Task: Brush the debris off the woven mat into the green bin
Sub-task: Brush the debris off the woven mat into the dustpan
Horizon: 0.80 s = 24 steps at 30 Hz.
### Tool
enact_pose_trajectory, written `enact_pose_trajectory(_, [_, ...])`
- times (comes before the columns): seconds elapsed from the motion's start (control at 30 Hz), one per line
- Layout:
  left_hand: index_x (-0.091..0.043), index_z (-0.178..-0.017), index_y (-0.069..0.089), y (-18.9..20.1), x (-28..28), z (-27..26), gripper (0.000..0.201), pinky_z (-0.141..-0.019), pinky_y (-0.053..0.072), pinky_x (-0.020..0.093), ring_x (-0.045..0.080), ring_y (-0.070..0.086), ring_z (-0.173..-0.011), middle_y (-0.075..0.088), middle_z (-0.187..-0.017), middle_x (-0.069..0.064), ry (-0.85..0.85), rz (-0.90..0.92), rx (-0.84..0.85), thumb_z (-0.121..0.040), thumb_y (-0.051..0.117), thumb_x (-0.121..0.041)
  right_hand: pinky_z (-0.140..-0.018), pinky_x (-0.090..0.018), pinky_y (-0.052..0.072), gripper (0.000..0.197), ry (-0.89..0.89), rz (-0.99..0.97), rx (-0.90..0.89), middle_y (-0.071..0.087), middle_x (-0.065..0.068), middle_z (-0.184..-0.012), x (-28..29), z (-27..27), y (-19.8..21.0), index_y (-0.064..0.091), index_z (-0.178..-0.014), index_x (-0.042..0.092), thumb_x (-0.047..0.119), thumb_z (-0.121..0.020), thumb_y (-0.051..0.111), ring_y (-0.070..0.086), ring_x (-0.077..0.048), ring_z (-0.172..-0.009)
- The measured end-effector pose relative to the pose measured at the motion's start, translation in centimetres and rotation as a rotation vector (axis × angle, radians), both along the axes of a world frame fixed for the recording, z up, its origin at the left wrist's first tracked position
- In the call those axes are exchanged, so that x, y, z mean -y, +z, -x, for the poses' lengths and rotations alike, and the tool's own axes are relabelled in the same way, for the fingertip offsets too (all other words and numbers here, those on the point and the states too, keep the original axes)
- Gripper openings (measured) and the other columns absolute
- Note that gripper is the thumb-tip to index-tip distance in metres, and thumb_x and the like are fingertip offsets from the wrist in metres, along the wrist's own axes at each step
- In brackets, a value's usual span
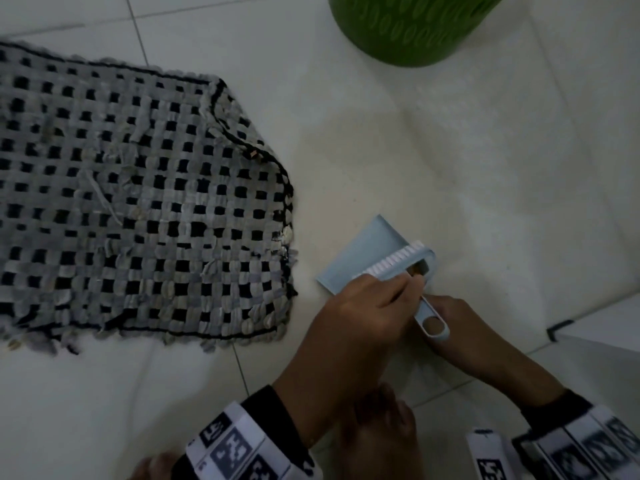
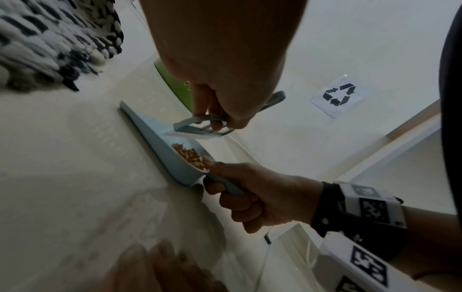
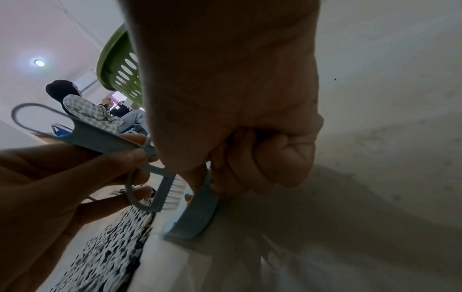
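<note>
Green bin cropped by top edge; dustpan rear hidden under left hand; debris perhaps crumbs.

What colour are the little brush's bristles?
White, on a pale blue brush; the head view shows them best.

My left hand pinches the brush — my right hand curls round the dustpan handle.
</note>
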State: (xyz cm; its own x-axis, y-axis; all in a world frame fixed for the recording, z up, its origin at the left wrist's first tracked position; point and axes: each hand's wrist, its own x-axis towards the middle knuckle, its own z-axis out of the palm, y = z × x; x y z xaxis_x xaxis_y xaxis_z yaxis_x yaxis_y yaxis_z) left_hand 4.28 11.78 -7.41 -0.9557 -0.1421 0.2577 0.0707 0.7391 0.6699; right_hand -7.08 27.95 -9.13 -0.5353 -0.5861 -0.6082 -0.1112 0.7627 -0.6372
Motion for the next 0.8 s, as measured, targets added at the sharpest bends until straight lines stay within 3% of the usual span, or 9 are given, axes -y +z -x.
enact_pose_trajectory(0.17, [0.000, -0.124, 0.068, -0.9, 0.5, -0.1, 0.042, -0.093, 0.051, 0.037, 0.030, 0.068, -0.100, 0.070, -0.119, 0.015, -0.016, 0.054, 0.026, -0.083, 0.078, -0.005, -0.055, -0.026, 0.042, 0.075, -0.001, -0.010, -0.028, 0.067, -0.014, -0.074, 0.3, 0.0, 0.0, 0.066, -0.078, 0.001, 0.072, -0.074, 0.041, 0.057, -0.012, -0.059])
enact_pose_trajectory(0.27, [0.000, -0.123, 0.069, -0.7, 0.1, -0.5, 0.037, -0.088, 0.055, 0.040, 0.030, 0.069, -0.100, 0.070, -0.119, 0.015, -0.035, -0.029, 0.000, -0.087, 0.074, -0.007, -0.059, -0.030, 0.049, 0.074, -0.002, 0.018, -0.042, 0.071, -0.011, -0.077, 0.1, -0.1, -0.2, 0.069, -0.081, 0.004, 0.074, -0.075, 0.046, 0.066, -0.016, -0.067])
enact_pose_trajectory(0.37, [-0.001, -0.119, 0.071, -0.1, 1.8, -0.9, 0.030, -0.085, 0.057, 0.037, 0.027, 0.071, -0.099, 0.072, -0.117, 0.013, 0.049, -0.094, -0.093, -0.091, 0.067, -0.008, -0.050, -0.019, 0.036, 0.064, -0.004, 0.048, -0.099, 0.058, -0.008, -0.061, 0.2, -0.2, 0.2, 0.057, -0.062, 0.010, 0.068, -0.087, 0.049, 0.054, -0.012, -0.051])
enact_pose_trajectory(0.47, [-0.007, -0.115, 0.073, 0.8, 4.0, -1.5, 0.024, -0.079, 0.060, 0.028, 0.011, 0.073, -0.093, 0.075, -0.110, 0.000, 0.327, -0.442, -0.081, -0.091, 0.071, -0.007, -0.049, -0.023, 0.031, 0.059, 0.039, 0.070, -0.135, 0.041, -0.015, -0.055, 0.7, -0.3, 0.8, 0.051, -0.061, 0.004, 0.050, -0.097, 0.049, 0.045, -0.019, -0.045])
enact_pose_trajectory(0.53, [-0.010, -0.112, 0.074, 1.6, 5.2, -2.1, 0.024, -0.069, 0.059, 0.022, 0.005, 0.071, -0.075, 0.077, -0.099, 0.002, 0.531, -0.783, -0.016, -0.088, 0.074, -0.009, -0.049, -0.025, 0.028, 0.055, 0.056, 0.068, -0.137, 0.033, -0.006, -0.050, 1.5, -0.4, 1.2, 0.046, -0.059, 0.004, 0.044, -0.096, 0.052, 0.039, -0.012, -0.044])
enact_pose_trajectory(0.6, [-0.010, -0.106, 0.077, 2.0, 6.4, -2.8, 0.018, -0.057, 0.059, 0.032, 0.013, 0.063, -0.059, 0.074, -0.085, 0.015, 0.640, -0.946, 0.020, -0.089, 0.072, -0.013, -0.048, -0.023, 0.026, 0.052, 0.070, 0.081, -0.129, 0.031, 0.003, -0.047, 2.7, -0.5, 1.7, 0.040, -0.056, 0.012, 0.044, -0.095, 0.053, 0.034, -0.006, -0.043])
enact_pose_trajectory(0.67, [-0.015, -0.100, 0.080, 2.3, 7.6, -4.2, 0.014, -0.067, 0.059, 0.056, 0.038, 0.065, -0.066, 0.071, -0.080, 0.024, 0.700, -1.036, 0.021, -0.092, 0.070, -0.017, -0.047, -0.020, 0.024, 0.051, 0.105, 0.103, -0.113, 0.032, 0.006, -0.046, 4.3, -0.9, 2.2, 0.039, -0.054, 0.017, 0.045, -0.094, 0.054, 0.033, -0.004, -0.042])
enact_pose_trajectory(0.7, [-0.019, -0.101, 0.080, 2.6, 8.3, -5.1, 0.014, -0.074, 0.058, 0.060, 0.047, 0.065, -0.075, 0.073, -0.082, 0.022, 0.743, -1.077, 0.008, -0.093, 0.069, -0.018, -0.046, -0.019, 0.024, 0.050, 0.127, 0.112, -0.105, 0.032, 0.007, -0.045, 5.4, -1.3, 2.5, 0.038, -0.054, 0.018, 0.045, -0.093, 0.054, 0.033, -0.004, -0.042])
enact_pose_trajectory(0.8, [-0.014, -0.113, 0.076, 3.8, 10.1, -8.0, 0.020, -0.079, 0.060, 0.051, 0.038, 0.070, -0.083, 0.075, -0.090, 0.018, 0.880, -1.129, -0.065, -0.096, 0.065, -0.016, -0.045, -0.018, 0.024, 0.050, 0.186, 0.140, -0.065, 0.033, 0.008, -0.043, 8.5, -2.3, 3.2, 0.038, -0.052, 0.019, 0.045, -0.092, 0.055, 0.033, -0.003, -0.040])
